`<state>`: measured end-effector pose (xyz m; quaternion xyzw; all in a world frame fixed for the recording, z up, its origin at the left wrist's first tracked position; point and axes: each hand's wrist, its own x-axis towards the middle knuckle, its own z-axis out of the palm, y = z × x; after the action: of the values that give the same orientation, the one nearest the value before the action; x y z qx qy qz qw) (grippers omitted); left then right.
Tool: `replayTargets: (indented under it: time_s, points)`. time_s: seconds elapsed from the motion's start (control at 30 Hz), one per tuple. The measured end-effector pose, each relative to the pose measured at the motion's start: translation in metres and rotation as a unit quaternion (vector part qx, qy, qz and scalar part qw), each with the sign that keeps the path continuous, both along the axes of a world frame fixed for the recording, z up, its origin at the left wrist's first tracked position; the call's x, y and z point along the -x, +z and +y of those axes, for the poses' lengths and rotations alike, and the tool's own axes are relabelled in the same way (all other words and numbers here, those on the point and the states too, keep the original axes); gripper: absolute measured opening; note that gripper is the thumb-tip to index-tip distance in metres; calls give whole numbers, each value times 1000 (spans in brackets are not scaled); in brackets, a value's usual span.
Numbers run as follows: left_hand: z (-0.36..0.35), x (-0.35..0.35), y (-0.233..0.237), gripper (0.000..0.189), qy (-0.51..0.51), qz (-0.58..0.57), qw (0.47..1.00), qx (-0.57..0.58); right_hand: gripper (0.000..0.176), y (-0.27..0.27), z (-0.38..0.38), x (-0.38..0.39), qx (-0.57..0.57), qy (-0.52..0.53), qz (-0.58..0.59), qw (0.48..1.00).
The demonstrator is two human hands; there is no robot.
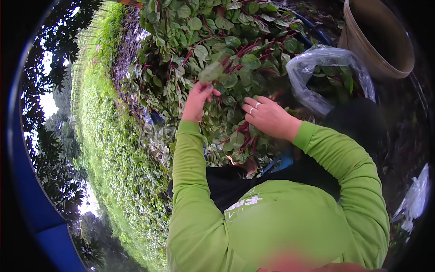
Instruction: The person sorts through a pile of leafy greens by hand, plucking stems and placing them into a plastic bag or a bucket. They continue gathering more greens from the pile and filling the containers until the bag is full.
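Observation:
Leafy greens with red stems lie in a large heap in front of me. My left hand is raised over the heap, its thumb and fingers pinched on a green leaf that looks blurred. To its right, my right hand, with two rings on its fingers, rests palm down on leaves and stems. Its fingertips point left, and whatever lies beneath the palm is hidden.
An open clear plastic bag with greens inside stands right of the heap. Behind it a brown bucket leans, its mouth facing right. A crumpled plastic bag lies at far right. Dense green plants grow at left.

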<state>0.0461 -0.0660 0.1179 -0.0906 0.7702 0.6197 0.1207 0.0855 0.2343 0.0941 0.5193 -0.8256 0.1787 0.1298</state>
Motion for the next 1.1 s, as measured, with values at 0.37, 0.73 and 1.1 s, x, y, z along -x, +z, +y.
replayTargets:
  time_s: [0.37,0.73,1.1]
  points:
    - [51,-80,-26,34,-155,-83,984,-35,16,-2,8,-1,13,-2,14,1000]
    - [98,-55,-10,47,-17,-197,932,-303,14,-5,8,-7,7,44,75,996]
    - [109,-51,-42,26,131,-158,937,-281,10,-5,6,-14,-6,132,48,990]
